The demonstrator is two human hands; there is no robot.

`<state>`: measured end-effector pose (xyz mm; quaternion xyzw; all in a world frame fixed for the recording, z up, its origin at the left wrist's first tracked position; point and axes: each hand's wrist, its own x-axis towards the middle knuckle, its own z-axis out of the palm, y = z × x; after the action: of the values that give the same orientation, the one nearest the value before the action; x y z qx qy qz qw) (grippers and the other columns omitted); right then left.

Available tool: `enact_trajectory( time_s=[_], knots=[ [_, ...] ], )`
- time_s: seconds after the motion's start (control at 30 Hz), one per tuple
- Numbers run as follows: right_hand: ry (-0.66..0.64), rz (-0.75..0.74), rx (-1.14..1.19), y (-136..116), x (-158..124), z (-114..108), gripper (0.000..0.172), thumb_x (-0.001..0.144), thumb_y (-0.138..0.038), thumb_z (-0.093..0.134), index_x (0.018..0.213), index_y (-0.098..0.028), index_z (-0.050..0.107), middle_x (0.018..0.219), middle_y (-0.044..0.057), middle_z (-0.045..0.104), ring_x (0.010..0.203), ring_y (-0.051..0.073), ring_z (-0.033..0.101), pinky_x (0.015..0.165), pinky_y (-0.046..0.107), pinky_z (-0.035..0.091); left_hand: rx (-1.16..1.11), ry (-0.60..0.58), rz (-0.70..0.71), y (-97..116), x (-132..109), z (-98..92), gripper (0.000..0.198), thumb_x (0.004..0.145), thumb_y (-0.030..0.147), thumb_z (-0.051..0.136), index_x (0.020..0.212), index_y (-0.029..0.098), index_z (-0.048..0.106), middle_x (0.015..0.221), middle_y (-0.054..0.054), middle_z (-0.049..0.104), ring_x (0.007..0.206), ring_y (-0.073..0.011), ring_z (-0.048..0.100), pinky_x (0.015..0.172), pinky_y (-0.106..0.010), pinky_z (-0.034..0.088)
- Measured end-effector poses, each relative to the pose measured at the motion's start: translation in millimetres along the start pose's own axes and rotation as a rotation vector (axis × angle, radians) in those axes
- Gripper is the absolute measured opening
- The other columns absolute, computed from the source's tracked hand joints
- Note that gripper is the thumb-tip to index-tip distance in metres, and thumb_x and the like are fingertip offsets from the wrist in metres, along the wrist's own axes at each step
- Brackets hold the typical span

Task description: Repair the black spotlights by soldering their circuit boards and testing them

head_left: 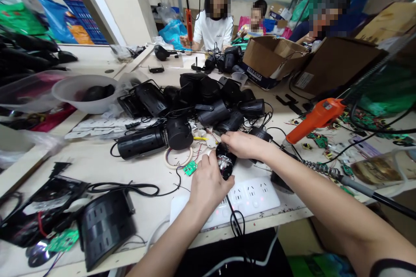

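Observation:
My left hand [208, 177] is closed around the near-left side of a small black housing [225, 165] with shiny metal and clear parts inside. Over the far end of that housing curls my right hand [243, 144], its fingertips pressed together and partly hidden. A black cord [234, 214] runs from the housing toward the table edge. Just left of my left hand lies a green circuit board [190, 167] on thin wires, next to a roll of tape [178, 159]. A white connector piece [212, 143] and a yellow wire [199, 138] sit beyond my fingers.
A white power strip [250, 194] lies under my wrists. Black cylindrical lamp-like housings [208, 112] are heaped ahead. An orange electric screwdriver [315, 119] hangs at right, near a soldering iron holder [325, 169]. Opened black casings [107, 225] lie left. Several people sit across the table.

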<state>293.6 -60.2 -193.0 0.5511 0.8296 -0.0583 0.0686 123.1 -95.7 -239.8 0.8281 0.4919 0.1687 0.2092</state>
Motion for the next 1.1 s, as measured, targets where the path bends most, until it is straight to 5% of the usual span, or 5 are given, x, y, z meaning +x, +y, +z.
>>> enact_trajectory(
  time_s=[0.2, 0.4, 0.6, 0.87, 1.1],
  knots=[
    [0.058, 0.055, 0.104, -0.6, -3.8, -3.8, 0.016, 0.095, -0.014, 0.051, 0.09, -0.015, 0.067, 0.089, 0.007, 0.069, 0.078, 0.018, 0.066, 0.069, 0.025, 0.047, 0.022, -0.05, -0.047, 5.0, 1.8, -3.7, 0.072, 0.074, 0.03, 0.071, 0.134, 0.006, 0.04, 0.118, -0.02, 0.056, 0.119, -0.0373, 0.055, 0.094, -0.046, 0.051],
    [0.441, 0.416, 0.146, -2.5, -41.3, 16.5, 0.042, 0.105, -0.035, 0.03, 0.128, -0.01, 0.055, 0.119, 0.018, 0.06, 0.113, 0.027, 0.058, 0.099, 0.042, 0.046, 0.005, -0.026, -0.024, 0.9, -2.1, -0.4, 0.078, 0.078, 0.032, 0.07, 0.14, 0.001, 0.035, 0.122, -0.024, 0.056, 0.125, -0.0393, 0.051, 0.099, -0.047, 0.049],
    [0.495, 0.665, 0.236, -3.9, -76.6, 48.3, 0.1, 0.063, -0.058, 0.083, 0.146, -0.019, 0.043, 0.15, 0.025, 0.031, 0.135, 0.049, 0.035, 0.103, 0.065, 0.038, -0.116, -0.048, -0.014, -6.9, -6.4, -2.4, 0.098, 0.074, 0.042, 0.076, 0.149, 0.005, 0.024, 0.132, -0.025, 0.054, 0.132, -0.0399, 0.046, 0.105, -0.051, 0.044],
    [0.614, 0.644, 0.319, 11.9, -81.3, 41.2, 0.074, 0.07, -0.045, 0.079, 0.134, -0.018, 0.053, 0.134, 0.019, 0.046, 0.128, 0.04, 0.046, 0.107, 0.057, 0.041, -0.536, -0.141, -0.229, -41.0, -11.3, -20.0, 0.068, 0.088, 0.045, 0.05, 0.145, 0.013, 0.033, 0.117, -0.017, 0.063, 0.098, -0.03, 0.067, 0.094, -0.051, 0.049],
    [0.713, 0.315, 0.37, -37.0, -78.9, 28.7, 0.078, 0.074, -0.055, 0.076, 0.139, -0.025, 0.045, 0.138, 0.014, 0.043, 0.132, 0.034, 0.044, 0.108, 0.054, 0.044, -0.96, -0.164, -0.346, -63.6, -8.0, -5.2, 0.062, 0.073, 0.019, 0.054, 0.133, 0.015, 0.044, 0.109, -0.011, 0.065, 0.094, -0.023, 0.067, 0.094, -0.044, 0.051]
  ],
)
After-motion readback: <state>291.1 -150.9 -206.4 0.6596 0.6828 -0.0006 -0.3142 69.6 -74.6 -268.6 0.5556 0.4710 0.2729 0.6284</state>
